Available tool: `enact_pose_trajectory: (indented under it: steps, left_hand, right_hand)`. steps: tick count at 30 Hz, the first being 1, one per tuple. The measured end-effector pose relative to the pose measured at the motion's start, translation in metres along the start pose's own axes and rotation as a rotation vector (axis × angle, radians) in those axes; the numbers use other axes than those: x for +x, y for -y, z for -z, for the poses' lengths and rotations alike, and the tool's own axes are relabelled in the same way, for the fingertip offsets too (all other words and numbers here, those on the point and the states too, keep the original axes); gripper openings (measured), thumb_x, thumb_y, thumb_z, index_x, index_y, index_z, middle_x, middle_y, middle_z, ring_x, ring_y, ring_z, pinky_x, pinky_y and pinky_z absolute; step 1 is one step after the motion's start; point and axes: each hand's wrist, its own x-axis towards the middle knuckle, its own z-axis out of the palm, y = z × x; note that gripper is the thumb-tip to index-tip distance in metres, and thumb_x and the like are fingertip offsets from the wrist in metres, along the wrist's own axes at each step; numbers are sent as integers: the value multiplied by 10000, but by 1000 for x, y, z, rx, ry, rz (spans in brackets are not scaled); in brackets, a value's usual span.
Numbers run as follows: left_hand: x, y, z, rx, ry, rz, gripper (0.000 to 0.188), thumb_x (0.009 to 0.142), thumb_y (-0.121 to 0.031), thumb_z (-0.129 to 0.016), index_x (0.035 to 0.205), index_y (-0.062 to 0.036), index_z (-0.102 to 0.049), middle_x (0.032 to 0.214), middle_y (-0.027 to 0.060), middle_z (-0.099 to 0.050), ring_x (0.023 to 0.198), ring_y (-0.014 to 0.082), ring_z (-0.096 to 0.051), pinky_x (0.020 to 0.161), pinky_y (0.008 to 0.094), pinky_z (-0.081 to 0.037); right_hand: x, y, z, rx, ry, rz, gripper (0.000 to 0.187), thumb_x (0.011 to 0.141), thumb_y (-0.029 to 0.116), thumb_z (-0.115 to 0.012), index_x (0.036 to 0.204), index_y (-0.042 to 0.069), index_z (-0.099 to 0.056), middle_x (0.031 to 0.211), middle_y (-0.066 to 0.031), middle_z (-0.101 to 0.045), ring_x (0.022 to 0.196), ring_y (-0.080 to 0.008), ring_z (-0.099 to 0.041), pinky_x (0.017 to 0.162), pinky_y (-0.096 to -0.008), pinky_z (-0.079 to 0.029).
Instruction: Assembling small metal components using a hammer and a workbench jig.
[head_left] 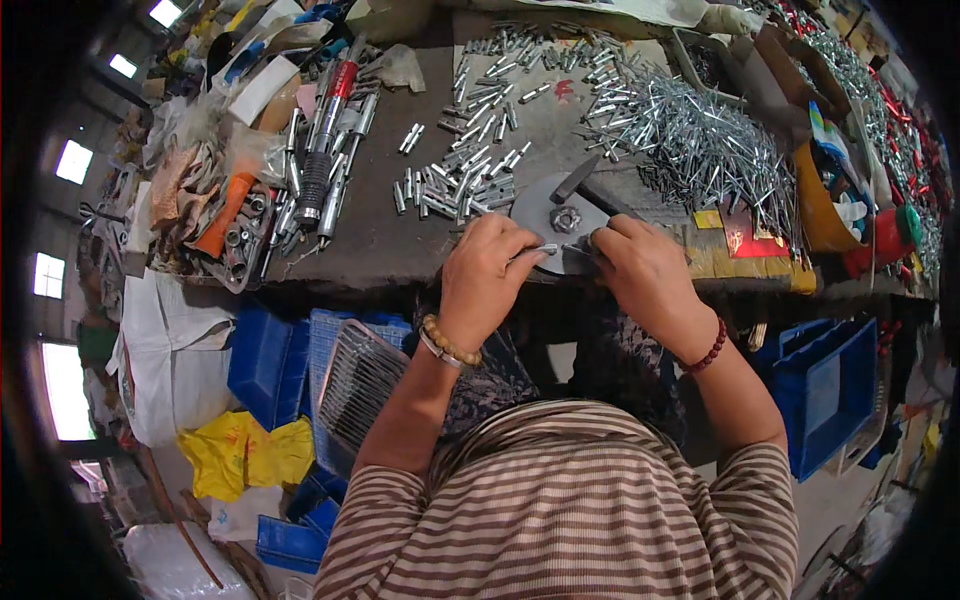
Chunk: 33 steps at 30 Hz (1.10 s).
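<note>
My left hand (pixel 490 268) pinches a short silver metal tube (pixel 546 249) at the near edge of a round grey plate (pixel 532 208). Facing it, my right hand (pixel 645 275) grips a thin metal rod (pixel 572 248), which points toward the tube; whether the two touch is too small to tell. A round metal piece (pixel 565 219) sits at the middle of the plate. Behind my right fingers lies a hammer (pixel 580 184), its head resting over the plate's far edge. Loose short metal tubes (pixel 460 185) are scattered beyond my left hand.
A heap of thin metal rods (pixel 690 130) covers the bench's right side. Long tools (pixel 325 150) and an orange-handled tool (pixel 226 212) lie on the left. At the right stand a yellow container (pixel 822 205) and a red one (pixel 880 240). Blue crates (pixel 825 385) sit below.
</note>
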Motion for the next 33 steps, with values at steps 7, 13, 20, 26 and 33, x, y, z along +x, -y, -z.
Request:
enact_pose_trajectory:
  steps: [7, 13, 20, 26, 33]
  left_hand:
    - [0, 3, 0, 30, -13, -28, 98, 853, -84, -760, 935, -38, -738, 918, 81, -635, 871, 279, -637, 773, 380, -511]
    - [-1, 6, 0, 13, -7, -28, 90, 862, -78, -749, 947, -49, -744, 911, 78, -624, 856, 267, -638, 757, 369, -511]
    - [-1, 7, -5, 29, 18, -49, 111, 861, -72, -748, 971, -51, -754, 922, 76, -614, 856, 258, -640, 749, 368, -511]
    - [-3, 10, -8, 38, 0, -80, 116, 862, -47, -745, 977, -44, -756, 912, 90, -597, 844, 261, -635, 747, 361, -508]
    - [-7, 12, -8, 12, -19, -63, 132, 838, -104, -784, 965, -100, -752, 919, 63, -599, 873, 289, -619, 762, 402, -495]
  right_hand:
    - [3, -2, -5, 32, -49, 138, 159, 788, 15, -666, 939, 54, -636, 897, -104, -581, 879, -320, -628, 761, -437, -526]
    - [3, -3, -5, 1, -68, 194, 151, 802, 35, -647, 952, 55, -638, 914, -88, -570, 886, -292, -612, 776, -412, -512]
    - [3, -8, -14, -32, -75, 262, 168, 778, 65, -645, 945, 75, -638, 918, -73, -564, 902, -274, -600, 801, -395, -499]
    - [0, -5, -13, -10, -131, 224, 115, 779, 96, -671, 888, 109, -637, 910, -58, -564, 891, -253, -602, 790, -381, -495]
    - [-13, -53, 21, -97, -321, -267, 166, 775, 61, -762, 911, 65, -666, 866, -119, -588, 833, -357, -649, 707, -478, -527]
